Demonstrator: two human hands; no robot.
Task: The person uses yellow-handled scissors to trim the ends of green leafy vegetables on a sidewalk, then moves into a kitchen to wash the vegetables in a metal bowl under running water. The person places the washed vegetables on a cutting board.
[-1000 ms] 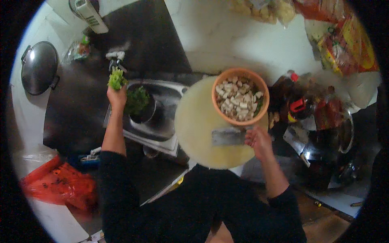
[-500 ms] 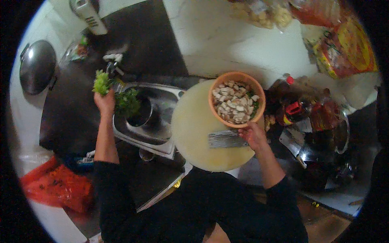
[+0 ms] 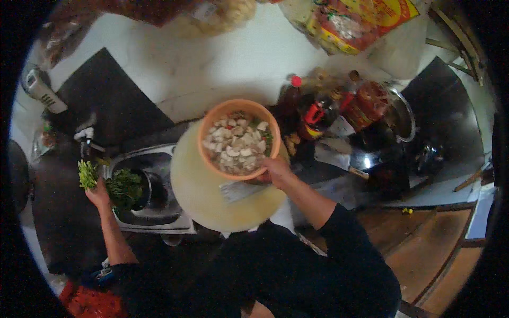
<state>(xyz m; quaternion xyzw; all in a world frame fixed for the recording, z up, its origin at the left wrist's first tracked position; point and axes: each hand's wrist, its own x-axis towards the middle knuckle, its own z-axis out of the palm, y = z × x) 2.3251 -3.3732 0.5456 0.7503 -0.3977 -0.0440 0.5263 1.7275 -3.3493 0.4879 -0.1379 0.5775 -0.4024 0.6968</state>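
Observation:
My left hand (image 3: 99, 195) is closed round a bunch of leafy greens at the sink's left side. Pale cut stems (image 3: 87, 175) stick out past my fingers, and the dark leaves (image 3: 125, 189) hang over the sink. With my right hand (image 3: 277, 173) I grip the near right rim of an orange bowl (image 3: 205, 159). Whitish chopped pieces (image 3: 236, 143) fill it, with bits of green and red among them. The bowl is over the far part of a round, pale yellow cutting board (image 3: 199, 204). A cleaver (image 3: 241, 192) lies flat on that board, partly covered by bowl and hand.
The steel sink (image 3: 159, 225) with a dark round vessel (image 3: 155, 192) adjoins the board, below a faucet (image 3: 87, 137). Right of the board stand several bottles (image 3: 318, 119), another cleaver (image 3: 334, 152) and a metal pan (image 3: 405, 114). Food bags (image 3: 355, 26) lie along the back.
The view has swung to the right, so everything sits further left. The bowl has shifted left over the board and looks slightly larger. Both hands keep their hold.

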